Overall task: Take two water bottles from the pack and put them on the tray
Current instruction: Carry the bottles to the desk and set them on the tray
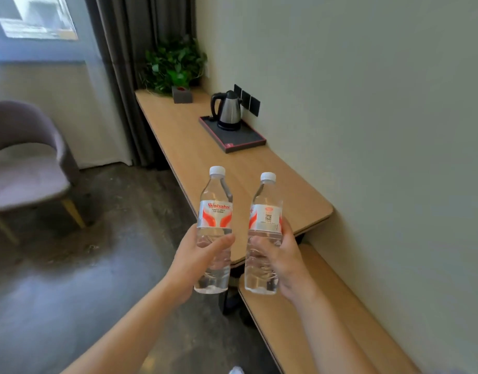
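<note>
Left hand (pixel 197 263) and right hand (pixel 282 263) each grasp a full, weighty, smooth-sided bottle (pixel 215 230) low down, at centre frame.

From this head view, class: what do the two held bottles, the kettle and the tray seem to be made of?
Left bottle and right bottle: clear thin plastic, seemingly; see-through ribbed walls, white caps. Kettle: likely brushed steel, dull grey sheen, black plastic-looking handle. Tray: matt black; material unclear.

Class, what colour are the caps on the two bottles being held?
White, on both bottle caps, seen in the head view.
</note>
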A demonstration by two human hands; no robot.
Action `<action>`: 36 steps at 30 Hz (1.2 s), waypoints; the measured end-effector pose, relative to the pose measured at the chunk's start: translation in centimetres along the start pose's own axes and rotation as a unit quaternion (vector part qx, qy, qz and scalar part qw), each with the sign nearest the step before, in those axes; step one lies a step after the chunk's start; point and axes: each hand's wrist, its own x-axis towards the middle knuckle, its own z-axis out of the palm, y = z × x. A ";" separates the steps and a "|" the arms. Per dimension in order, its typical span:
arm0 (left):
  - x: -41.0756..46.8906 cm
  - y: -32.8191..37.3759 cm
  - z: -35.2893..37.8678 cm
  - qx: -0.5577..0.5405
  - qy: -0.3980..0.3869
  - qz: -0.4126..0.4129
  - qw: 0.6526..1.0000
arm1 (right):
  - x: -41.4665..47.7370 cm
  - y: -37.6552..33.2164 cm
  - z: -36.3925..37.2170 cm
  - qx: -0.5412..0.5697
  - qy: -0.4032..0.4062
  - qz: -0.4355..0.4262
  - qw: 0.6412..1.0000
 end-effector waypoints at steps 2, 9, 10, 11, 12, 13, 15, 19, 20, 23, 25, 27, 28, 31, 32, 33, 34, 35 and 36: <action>2.1 0.5 -2.3 -0.004 0.017 -0.001 1.000 | 2.4 0.3 2.4 0.006 -0.001 0.008 1.000; 13.3 2.0 -10.6 0.006 0.055 -0.013 0.998 | 14.6 2.2 10.4 0.033 0.008 0.012 0.999; 15.2 2.5 -11.8 0.015 0.055 -0.013 0.998 | 16.6 2.5 11.7 0.034 0.011 0.012 0.999; 16.7 3.0 -12.7 0.027 0.055 -0.015 0.998 | 18.3 2.7 12.9 0.029 0.015 0.011 0.999; 18.7 3.6 -13.9 0.034 0.054 -0.015 0.998 | 20.5 2.7 14.2 0.036 0.014 0.012 0.999; 20.7 4.2 -15.1 0.042 0.055 -0.019 0.997 | 22.5 2.6 15.6 0.047 0.011 0.015 0.999; 24.6 4.8 -17.0 0.059 0.053 -0.027 0.996 | 26.3 2.5 17.9 0.056 0.006 0.023 0.998; 30.7 6.3 -20.0 0.060 0.042 -0.046 0.996 | 32.3 1.5 21.4 0.068 0.002 0.040 0.997; 32.4 6.7 -20.8 0.056 0.035 -0.049 0.997 | 33.9 1.1 22.1 0.068 0.005 0.045 0.997; 37.5 7.8 -23.1 0.044 0.013 -0.052 0.998 | 38.6 0.8 23.8 0.048 0.022 0.055 0.997; 41.5 8.2 -24.8 0.030 -0.006 -0.053 0.998 | 41.8 0.8 25.0 0.047 0.045 0.057 0.996; 45.4 8.3 -26.3 0.023 -0.032 -0.053 0.998 | 44.5 0.9 26.2 0.045 0.079 0.049 0.995; 47.5 8.5 -27.1 0.020 -0.052 -0.056 0.997 | 46.0 1.0 26.9 0.045 0.103 0.042 0.993; 53.8 9.2 -29.1 0.022 -0.117 -0.069 0.990 | 49.9 0.6 28.9 0.044 0.172 0.018 0.984; 55.9 9.5 -29.6 0.030 -0.141 -0.073 0.987 | 51.2 0.6 29.5 0.038 0.194 0.016 0.980; 57.9 9.8 -30.0 0.039 -0.166 -0.077 0.982 | 52.4 0.5 29.9 0.037 0.216 0.017 0.975; 59.7 10.2 -30.3 0.045 -0.191 -0.079 0.977 | 53.5 0.2 30.2 0.042 0.234 0.015 0.971; 61.5 10.5 -30.4 0.053 -0.213 -0.082 0.972 | 54.6 0.0 30.6 0.049 0.250 0.012 0.967; 62.9 10.8 -30.4 0.061 -0.229 -0.081 0.968 | 55.5 -0.2 30.8 0.051 0.262 0.010 0.964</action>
